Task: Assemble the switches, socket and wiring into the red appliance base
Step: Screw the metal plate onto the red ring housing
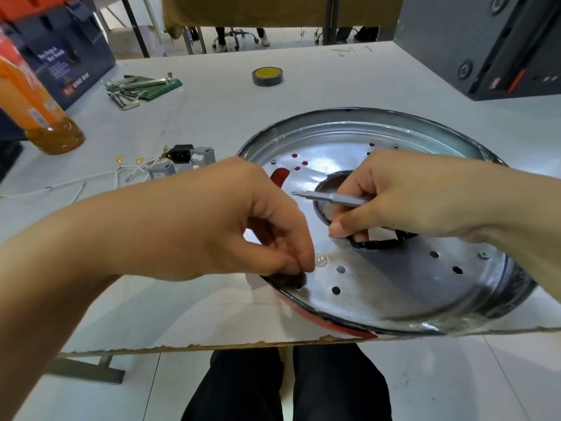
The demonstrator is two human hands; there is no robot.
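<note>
The red appliance base (391,293) lies on the table with its round silver metal plate facing up, several holes in it and a black-edged opening in the middle. My left hand (243,220) has its fingertips curled down at the plate's near left rim, pinching something small that I cannot make out. My right hand (403,192) grips a grey screwdriver bit (331,198) pointing left, and its thumb hooks the edge of the central opening. Two grey switches (200,156), a black socket (181,152) and white wires (91,177) with brass terminals lie on the table to the left.
An orange bottle (33,104) stands at the far left. A hex key set on a green pouch (136,86) and a roll of tape (267,76) lie further back. A dark case (485,41) sits at the back right. The base overhangs the table's chipped front edge (182,347).
</note>
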